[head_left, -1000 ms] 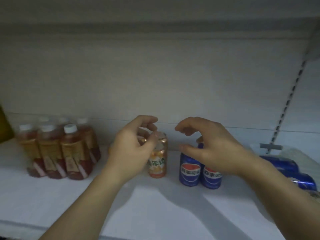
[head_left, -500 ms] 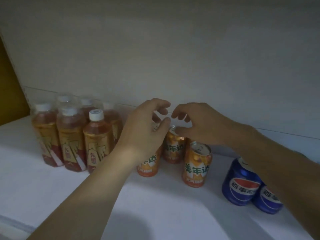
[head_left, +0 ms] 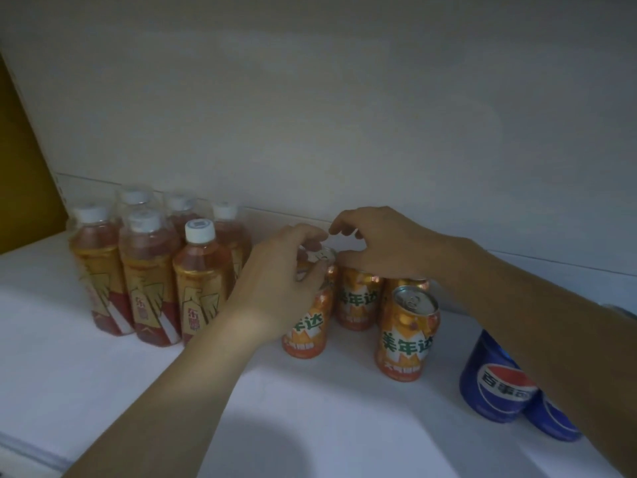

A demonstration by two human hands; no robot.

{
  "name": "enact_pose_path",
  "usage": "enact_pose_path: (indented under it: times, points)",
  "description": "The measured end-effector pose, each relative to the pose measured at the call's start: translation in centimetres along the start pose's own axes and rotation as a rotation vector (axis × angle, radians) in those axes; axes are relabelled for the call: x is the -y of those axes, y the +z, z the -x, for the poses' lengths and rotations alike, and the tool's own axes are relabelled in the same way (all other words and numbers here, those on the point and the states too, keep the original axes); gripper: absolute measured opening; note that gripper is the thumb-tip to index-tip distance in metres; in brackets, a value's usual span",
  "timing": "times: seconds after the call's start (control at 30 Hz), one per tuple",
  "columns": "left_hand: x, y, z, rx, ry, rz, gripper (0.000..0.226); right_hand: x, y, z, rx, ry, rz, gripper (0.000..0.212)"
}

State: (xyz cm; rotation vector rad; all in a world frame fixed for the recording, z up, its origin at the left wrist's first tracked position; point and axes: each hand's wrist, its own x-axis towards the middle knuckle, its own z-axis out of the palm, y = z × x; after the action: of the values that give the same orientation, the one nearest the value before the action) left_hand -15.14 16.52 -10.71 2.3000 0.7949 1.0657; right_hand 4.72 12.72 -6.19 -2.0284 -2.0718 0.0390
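On the white shelf [head_left: 103,391], about midway along its length and closer to the back edge than the front, stands a cluster of orange soda cans. The left hand [head_left: 282,281] reaches in from the front edge and grips the left orange can [head_left: 306,327] from above, its thumb and fingers curled round the can's rim, so that only the lower part of the label shows below the palm. Just to the right and slightly further back, the right hand [head_left: 382,246] arches over the rear orange can [head_left: 356,301], with the thumb lying at the can's top and the index finger lifted. The top is hidden under the palm, so I cannot tell whether the fingers close on it or only rest there. The two hands nearly touch above the cans. A front orange can [head_left: 408,334] stands free and upright, its pull tab showing, and a hidden orange can [head_left: 408,282] peeks out right behind it. Near the left end of the shelf, against the back panel [head_left: 310,115], stand the tea bottles [head_left: 148,267] with white caps, packed together. Towards the right end, near the front edge, two blue cans [head_left: 496,381] stand side by side under the right forearm.
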Motion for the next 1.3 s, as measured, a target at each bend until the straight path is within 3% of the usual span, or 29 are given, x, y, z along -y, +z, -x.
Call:
enact_pose_path:
  times: [0.2, 0.37, 0.53, 0.73, 0.9, 1.0, 1.07, 1.13, 1.23, 1.3]
  points:
    - [0.7, -0.9, 0.8, -0.097, -0.073, 0.024, 0.032, 2.7, 0.3, 0.5, -0.054, -0.118, -0.032, 0.043]
    - [0.9, -1.3, 1.0, -0.155, -0.122, 0.079, 0.038, 4.7, 2.0, 1.2, -0.001, -0.172, 0.005, 0.039]
    - [1.1, -1.2, 1.2, -0.182, -0.112, 0.122, 0.036, 5.5, 3.2, 1.2, -0.029, -0.139, 0.014, 0.029]
    - [1.6, -1.3, 1.4, -0.238, -0.066, 0.164, 0.033, 5.7, 3.8, 1.2, -0.044, -0.095, -0.004, 0.039]
    - [1.6, -1.4, 1.1, -0.22, -0.125, 0.398, 0.03, 5.9, 3.1, 2.0, -0.06, -0.082, -0.075, 0.045]
    - [0.9, -1.5, 1.1, -0.227, -0.16, 0.499, 0.021, 5.2, -0.1, 3.6, -0.178, -0.067, -0.164, 0.029]
    - [0.0, -1.3, 1.2, -0.133, -0.165, 0.584, 0.027, 4.5, -3.6, 5.1, -0.296, -0.032, -0.29, 0.016]
    - [-1.4, -0.7, 1.4, 0.073, -0.178, 0.753, 0.041, 3.8, -6.8, 6.8, -0.43, -0.015, -0.505, 0.008]
    - [-4.1, 0.5, 1.3, 0.416, -0.193, 1.185, 0.08, 3.5, -8.9, 9.2, -0.551, -0.024, -0.678, 0.018]
    - [-5.9, 1.6, 1.4, 0.431, -0.161, 1.332, 0.086, 3.2, -8.6, 10.7, -0.612, -0.002, -0.713, 0.025]
